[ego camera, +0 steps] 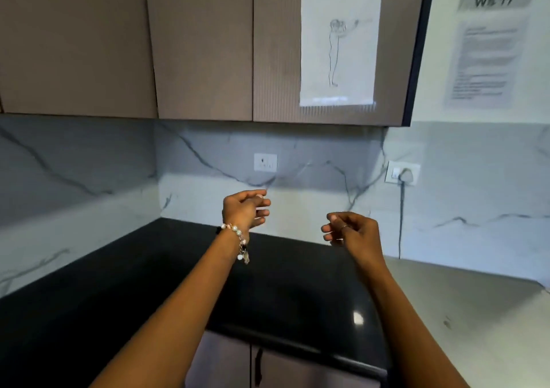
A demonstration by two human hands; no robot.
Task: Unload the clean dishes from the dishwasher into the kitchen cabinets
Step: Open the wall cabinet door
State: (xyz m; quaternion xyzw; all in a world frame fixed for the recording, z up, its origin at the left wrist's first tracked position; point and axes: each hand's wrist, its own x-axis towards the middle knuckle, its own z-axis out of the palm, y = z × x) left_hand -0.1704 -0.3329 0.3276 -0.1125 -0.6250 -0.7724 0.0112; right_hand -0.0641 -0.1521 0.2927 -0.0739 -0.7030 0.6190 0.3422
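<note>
My left hand (245,209), with a bead bracelet on its wrist, is raised over the black countertop (125,292) with its fingers curled. A thin, pale, motion-blurred utensil (290,176) sticks up and to the right from its fingertips; I cannot tell what kind it is. My right hand (352,228) hovers to the right at about the same height, fingers loosely curled, and I see nothing in it. The brown upper cabinets (202,45) above both hands have their doors closed. No dishwasher and no dishes are in view.
A drawing on paper (339,45) is taped to the right cabinet door. The marble backsplash carries a switch plate (265,162) and a socket with a plug and hanging cable (402,174). A grey counter (464,313) continues to the right. Lower cabinet doors (297,369) show below the counter edge.
</note>
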